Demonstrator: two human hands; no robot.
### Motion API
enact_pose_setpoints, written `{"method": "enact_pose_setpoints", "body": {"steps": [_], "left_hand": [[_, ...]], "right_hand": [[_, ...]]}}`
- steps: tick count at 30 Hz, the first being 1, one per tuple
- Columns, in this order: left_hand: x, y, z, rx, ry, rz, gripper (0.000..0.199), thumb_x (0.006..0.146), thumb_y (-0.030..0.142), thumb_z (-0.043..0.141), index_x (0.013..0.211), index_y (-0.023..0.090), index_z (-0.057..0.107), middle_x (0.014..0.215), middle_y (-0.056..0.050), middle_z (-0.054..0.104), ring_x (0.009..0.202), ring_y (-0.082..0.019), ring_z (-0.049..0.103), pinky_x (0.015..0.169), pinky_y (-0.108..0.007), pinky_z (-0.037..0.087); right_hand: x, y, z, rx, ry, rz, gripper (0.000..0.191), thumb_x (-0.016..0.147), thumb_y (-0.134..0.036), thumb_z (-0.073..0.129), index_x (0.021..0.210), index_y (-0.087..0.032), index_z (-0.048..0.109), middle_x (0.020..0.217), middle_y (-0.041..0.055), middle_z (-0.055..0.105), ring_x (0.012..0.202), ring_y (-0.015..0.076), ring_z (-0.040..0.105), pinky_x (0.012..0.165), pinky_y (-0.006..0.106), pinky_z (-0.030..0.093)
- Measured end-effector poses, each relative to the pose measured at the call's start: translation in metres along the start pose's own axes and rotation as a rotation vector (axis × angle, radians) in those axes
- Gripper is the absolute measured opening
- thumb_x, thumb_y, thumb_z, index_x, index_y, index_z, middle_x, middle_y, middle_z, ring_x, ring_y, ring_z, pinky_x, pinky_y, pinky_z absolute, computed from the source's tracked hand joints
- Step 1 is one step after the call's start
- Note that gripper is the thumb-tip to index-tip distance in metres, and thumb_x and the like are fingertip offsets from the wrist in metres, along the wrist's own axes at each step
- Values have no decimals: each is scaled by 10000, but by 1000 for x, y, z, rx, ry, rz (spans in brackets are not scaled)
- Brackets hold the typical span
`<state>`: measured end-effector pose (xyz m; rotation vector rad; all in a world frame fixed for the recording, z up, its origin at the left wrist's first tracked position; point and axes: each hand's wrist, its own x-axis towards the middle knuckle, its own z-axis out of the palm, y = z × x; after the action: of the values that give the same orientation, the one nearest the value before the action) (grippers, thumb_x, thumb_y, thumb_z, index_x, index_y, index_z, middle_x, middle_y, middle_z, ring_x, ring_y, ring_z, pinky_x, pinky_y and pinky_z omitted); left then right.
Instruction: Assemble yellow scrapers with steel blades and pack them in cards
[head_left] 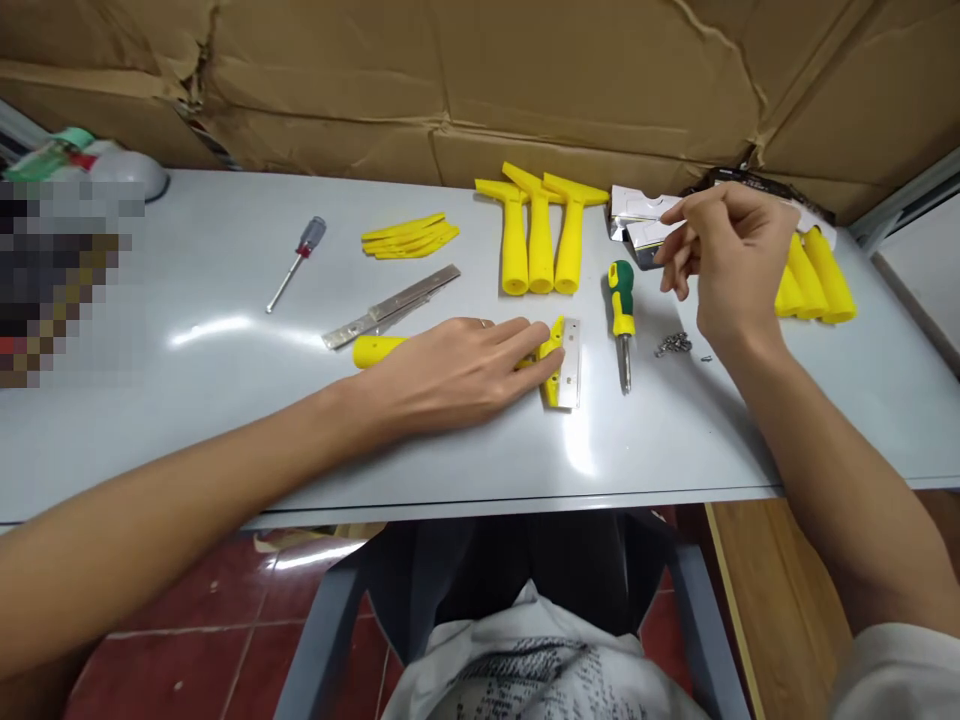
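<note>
The yellow scraper [552, 388] lies on the table [375, 450] beneath the left hand [472, 370], whose fingers extend loosely over it, tips at its head; thumb hidden, grip cannot be told. A metal blade [571, 385] is laid at the head, holes visible; judged part-assembled, fastening unconfirmed. The right hand [739, 240], raised to the scraper's right, has thumb and forefinger brought together; whether anything is pinched cannot be told. Right of the scraper: a green-and-yellow screwdriver [622, 300], then loose screws [673, 344], judged unused. Beyond the scraper, three yellow handles [541, 240] show no blades, apparently outstanding. Beyond it leftward: metal strips [405, 300] and yellow strips [409, 238], unfitted.
</note>
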<state>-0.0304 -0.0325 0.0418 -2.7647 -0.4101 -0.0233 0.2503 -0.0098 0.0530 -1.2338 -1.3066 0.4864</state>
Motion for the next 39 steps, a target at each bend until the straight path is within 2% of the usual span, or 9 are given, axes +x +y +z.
{"method": "enact_pose_setpoints", "body": {"steps": [7,12,19,26,29,32,34,36,39], "left_hand": [[1,2,-3,46,1,16,437,1024,63,443,1425,196,555,1153,-114,674,907,-224,690,727,-342,553],[1,3,-4,53,-49,0,493,1020,59,432,1484,203,520,1166,-121,664,973,-230,685,764,-331,552],[2,0,2,3,80,33,371,1047,93,506,1394,167,614,1145,-121,702,1059,-255,668,793,-348,537],[4,1,-2,126,39,69,356,1079,94,446,1329,174,687,1167,-99,747,1070,-247,681,820,-370,520],[3,-3,-3,104,106,51,328,1109,197,458,1351,181,679,1157,-93,751,1082,-257,687,821,-383,521],[-3,-29,-2,-26,204,-121,462,1144,496,377,1383,225,666,1247,-87,734,1165,-269,652,870,-403,534],[-12,-57,3,-131,253,-411,506,1159,489,304,1361,210,675,1326,-79,703,1208,-235,604,956,-400,524],[-23,-89,15,-215,265,-682,532,1158,523,318,1354,173,668,1355,-74,685,1199,-205,566,1064,-412,495],[-41,-128,38,-290,222,-779,534,1111,601,449,1260,164,716,1277,-54,726,1033,-170,562,1035,-401,502]], "right_hand": [[-31,-16,15,-144,-100,-88,263,995,-345,677,757,-232,682,607,4,657,472,132,576,478,316,426],[-38,-21,15,-196,-169,-96,257,996,-401,669,789,-254,707,627,2,649,530,148,595,547,336,476],[-31,-17,13,-210,-84,-130,250,973,-349,698,747,-240,691,589,-4,663,484,138,598,505,307,457],[-29,-11,16,-204,-77,-162,218,939,-296,712,729,-237,703,550,-32,654,442,118,597,465,262,451],[-30,-12,15,-213,-79,-150,205,946,-259,681,747,-230,717,563,-25,663,457,123,615,471,264,459],[-30,-14,14,-206,-82,-133,208,945,-223,659,746,-223,717,563,-20,663,455,129,614,477,273,462],[-31,-15,14,-208,-86,-133,209,944,-223,667,740,-226,709,555,-22,655,449,131,607,485,279,462],[-32,-15,13,-213,-87,-138,207,947,-225,666,744,-229,707,557,-22,654,451,133,602,495,285,459],[-30,-14,12,-236,-89,-142,208,953,-210,618,771,-223,719,577,-13,663,466,136,596,530,299,463]]}}
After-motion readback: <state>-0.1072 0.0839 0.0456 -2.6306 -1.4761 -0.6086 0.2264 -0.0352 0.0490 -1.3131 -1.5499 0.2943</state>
